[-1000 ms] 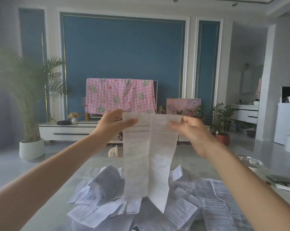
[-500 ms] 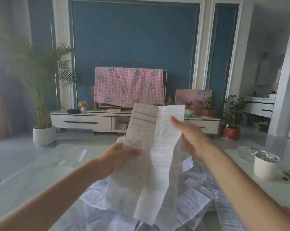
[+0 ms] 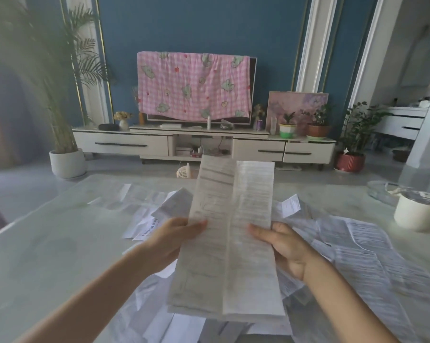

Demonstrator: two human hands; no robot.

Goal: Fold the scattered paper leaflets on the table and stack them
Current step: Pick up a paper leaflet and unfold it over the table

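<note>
Pinching one long leaflet (image 3: 230, 241) above the table (image 3: 60, 243), left hand (image 3: 170, 240) and right hand (image 3: 286, 246) at its side edges over the scattered leaflets (image 3: 357, 246), we should close it along its centre crease, edges matched.

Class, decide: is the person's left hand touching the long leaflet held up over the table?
Touching. The head view shows the left hand pinching the leaflet, its thumb lying across the left edge.
</note>
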